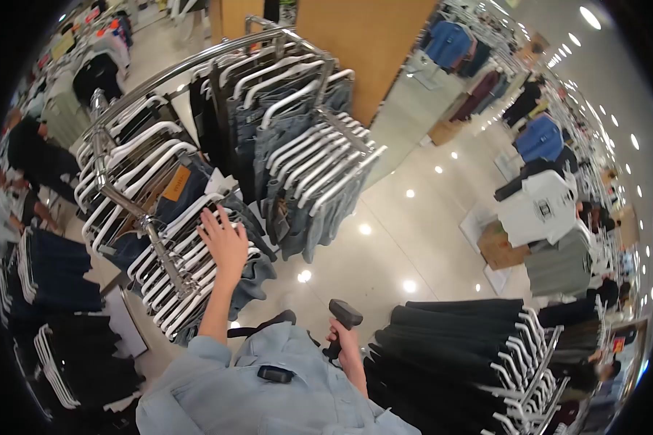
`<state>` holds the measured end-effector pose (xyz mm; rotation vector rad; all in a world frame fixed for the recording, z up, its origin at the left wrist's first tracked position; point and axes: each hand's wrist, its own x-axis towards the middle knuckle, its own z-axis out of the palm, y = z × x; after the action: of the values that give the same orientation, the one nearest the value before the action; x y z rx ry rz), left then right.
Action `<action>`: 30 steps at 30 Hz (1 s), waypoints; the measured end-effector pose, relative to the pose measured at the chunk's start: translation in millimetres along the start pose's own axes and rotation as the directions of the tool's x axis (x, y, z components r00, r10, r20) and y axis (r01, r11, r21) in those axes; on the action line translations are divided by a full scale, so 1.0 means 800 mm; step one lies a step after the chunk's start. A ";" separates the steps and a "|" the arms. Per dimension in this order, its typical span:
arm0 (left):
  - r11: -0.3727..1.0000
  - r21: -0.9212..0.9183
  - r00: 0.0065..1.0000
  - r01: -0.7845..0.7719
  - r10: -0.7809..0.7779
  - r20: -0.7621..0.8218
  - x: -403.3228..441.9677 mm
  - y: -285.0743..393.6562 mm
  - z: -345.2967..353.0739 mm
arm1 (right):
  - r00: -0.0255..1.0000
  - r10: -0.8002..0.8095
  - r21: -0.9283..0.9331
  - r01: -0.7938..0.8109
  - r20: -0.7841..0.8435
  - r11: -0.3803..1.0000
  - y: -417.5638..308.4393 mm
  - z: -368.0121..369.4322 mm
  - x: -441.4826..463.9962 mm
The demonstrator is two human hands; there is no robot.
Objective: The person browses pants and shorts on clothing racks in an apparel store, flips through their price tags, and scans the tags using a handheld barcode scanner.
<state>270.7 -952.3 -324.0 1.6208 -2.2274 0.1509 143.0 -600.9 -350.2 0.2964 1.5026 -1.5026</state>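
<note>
My left hand (225, 239) lies with fingers spread over white hangers (185, 272) of jeans on a chrome rack (159, 250). Whether its fingertips press on a hanger or only on the cloth, I cannot tell. Just beyond the fingers, a pair of dark blue jeans (175, 209) shows an orange tag (175, 184) and a white paper label (221, 181). Down by my body, my right hand (348, 346) is closed round the handle of a dark handheld barcode scanner (345, 313). The scanner's head points up and away from the rack.
More jeans (305, 188) hang on the rack's far arm. Black garments (442, 348) on white hangers stand at lower right. Dark trousers (87, 355) hang at lower left. A mirror (417, 109) stands behind the rack. A person in black (36, 152) is at far left.
</note>
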 end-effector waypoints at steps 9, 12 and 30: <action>0.997 -0.064 0.998 0.032 -0.028 0.061 -0.007 0.003 -0.017 | 0.995 0.031 -0.219 -0.008 0.099 0.976 -0.054 0.064 0.065; 0.996 -0.073 0.997 0.043 -0.038 0.063 -0.007 0.003 -0.015 | 0.997 0.041 -0.232 -0.024 0.069 0.973 -0.065 0.064 0.074; 0.991 -0.129 0.996 -0.034 0.044 0.077 -0.006 0.031 -0.030 | 0.973 0.099 -0.185 -0.060 0.208 0.981 -0.096 0.072 0.121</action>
<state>254.6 -932.9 -300.2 1.5416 -2.2793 -0.0459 62.0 -710.2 -359.8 0.0820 1.4209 -1.2829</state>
